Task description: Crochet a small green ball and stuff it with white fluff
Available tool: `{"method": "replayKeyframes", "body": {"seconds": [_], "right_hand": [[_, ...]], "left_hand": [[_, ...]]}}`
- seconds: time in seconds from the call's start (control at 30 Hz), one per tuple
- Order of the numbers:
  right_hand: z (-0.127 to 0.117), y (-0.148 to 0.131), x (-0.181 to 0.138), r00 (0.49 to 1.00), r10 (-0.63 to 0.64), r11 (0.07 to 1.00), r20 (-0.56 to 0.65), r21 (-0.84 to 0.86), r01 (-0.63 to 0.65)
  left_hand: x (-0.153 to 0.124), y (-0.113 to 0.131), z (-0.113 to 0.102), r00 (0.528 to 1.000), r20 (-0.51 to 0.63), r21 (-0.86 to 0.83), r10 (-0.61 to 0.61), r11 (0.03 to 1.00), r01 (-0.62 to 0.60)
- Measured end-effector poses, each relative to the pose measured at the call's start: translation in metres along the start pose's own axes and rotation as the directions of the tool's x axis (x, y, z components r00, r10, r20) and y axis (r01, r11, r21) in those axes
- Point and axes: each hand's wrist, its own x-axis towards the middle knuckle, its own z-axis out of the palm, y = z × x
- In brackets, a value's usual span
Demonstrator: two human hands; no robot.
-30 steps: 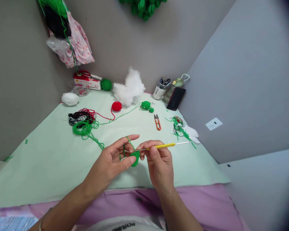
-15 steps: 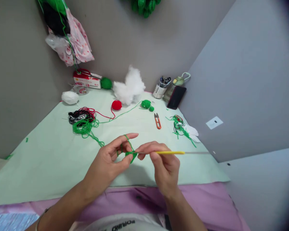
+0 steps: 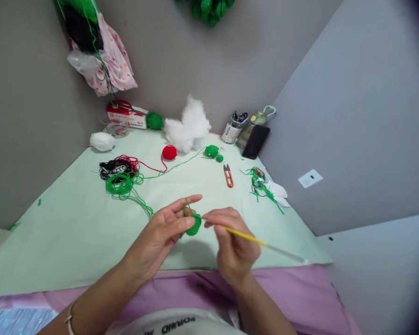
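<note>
Between the thumb and fingers of my left hand (image 3: 167,228) is a small round green crochet piece (image 3: 194,225). Green yarn (image 3: 187,202) loops over the raised index finger of that hand. My right hand (image 3: 235,244) grips a crochet hook (image 3: 244,235) with a yellow handle, its metal tip pointing left at the upper right edge of the piece. Whether the tip sits inside a stitch is too small to make out. A loose heap of green yarn (image 3: 120,185) lies beyond my left hand, with strands running toward it.
Orange thread snips (image 3: 228,177), a red yarn ball (image 3: 169,152) and a green yarn ball (image 3: 211,151) lie beyond my hands. White stuffing (image 3: 186,125) sits by the wall. A phone (image 3: 256,141) leans at the right, near yarn scraps (image 3: 261,184).
The green piece has turned so more of its round face shows. The hook has tilted, its rear end dropping lower. My right hand has shifted slightly, and the snips and yarn balls stay put.
</note>
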Motion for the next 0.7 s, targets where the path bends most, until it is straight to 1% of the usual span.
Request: {"method": "replayKeyframes", "body": {"seconds": [0.03, 0.1, 0.13, 0.17, 0.23, 0.27, 0.33, 0.4, 0.47, 0.5, 0.53, 0.57, 0.6, 0.63, 0.67, 0.7], "right_hand": [[0.0, -0.001, 0.003, 0.995, 0.095, 0.989, -0.024, 0.112, -0.092], [0.0, -0.003, 0.008, 0.962, 0.272, 0.907, -0.02, 0.34, -0.249], [0.0, -0.004, 0.01, 0.95, 0.313, 0.87, 0.002, 0.4, -0.288], [0.001, -0.004, 0.011, 0.947, 0.322, 0.856, 0.024, 0.42, -0.302], [0.004, -0.004, 0.011, 0.958, 0.281, 0.887, 0.05, 0.367, -0.28], [0.005, -0.003, 0.011, 0.967, 0.25, 0.915, 0.041, 0.317, -0.25], [0.008, -0.003, 0.008, 0.983, 0.183, 0.961, 0.007, 0.209, -0.18], [0.01, -0.001, 0.003, 0.996, 0.082, 0.994, -0.026, 0.075, -0.08], [0.011, 0.003, -0.001, 0.998, -0.054, 0.996, -0.016, -0.067, 0.053], [0.01, 0.004, -0.001, 0.995, -0.096, 0.99, -0.004, -0.102, 0.095], [0.01, 0.005, -0.001, 0.995, -0.097, 0.991, -0.005, -0.094, 0.096], [0.009, 0.006, 0.0, 0.998, -0.054, 0.998, -0.02, -0.044, 0.053], [0.007, 0.007, 0.002, 0.998, 0.037, 0.998, -0.041, 0.048, -0.035], [0.005, 0.007, 0.005, 0.986, 0.157, 0.975, -0.061, 0.168, -0.145], [0.003, 0.006, 0.009, 0.958, 0.281, 0.921, -0.064, 0.299, -0.25], [0.002, 0.006, 0.011, 0.921, 0.388, 0.843, -0.047, 0.422, -0.333]], "left_hand": [[0.0, 0.002, -0.001, 1.0, -0.013, 0.007, 0.015, 1.0, -0.015], [0.0, 0.004, -0.002, 0.998, -0.03, 0.034, 0.059, 0.998, -0.058], [0.0, 0.004, -0.002, 0.997, -0.02, 0.052, 0.075, 0.996, -0.074], [0.0, 0.003, -0.001, 0.996, -0.004, 0.07, 0.088, 0.994, -0.087], [0.0, 0.001, 0.0, 0.994, 0.033, 0.102, 0.106, 0.989, -0.108], [0.0, -0.001, 0.001, 0.992, 0.04, 0.113, 0.118, 0.986, -0.122], [0.0, -0.005, 0.003, 0.988, 0.014, 0.123, 0.154, 0.98, -0.154], [0.002, -0.009, 0.005, 0.984, -0.035, 0.103, 0.176, 0.98, -0.171], [0.004, -0.01, 0.008, 0.988, -0.059, 0.033, 0.141, 0.99, -0.139], [0.006, -0.01, 0.008, 0.994, -0.047, -0.018, 0.103, 0.994, -0.104], [0.008, -0.01, 0.008, 0.998, -0.02, -0.069, 0.061, 0.996, -0.062], [0.01, -0.009, 0.008, 1.0, 0.013, -0.11, 0.022, 0.994, -0.02], [0.011, -0.007, 0.007, 0.999, 0.047, -0.137, -0.01, 0.99, 0.016], [0.012, -0.006, 0.005, 0.997, 0.068, -0.149, -0.029, 0.988, 0.039], [0.013, -0.004, 0.003, 0.997, 0.074, -0.148, -0.036, 0.988, 0.046], [0.013, -0.003, 0.001, 0.997, 0.068, -0.133, -0.032, 0.99, 0.041]]}}
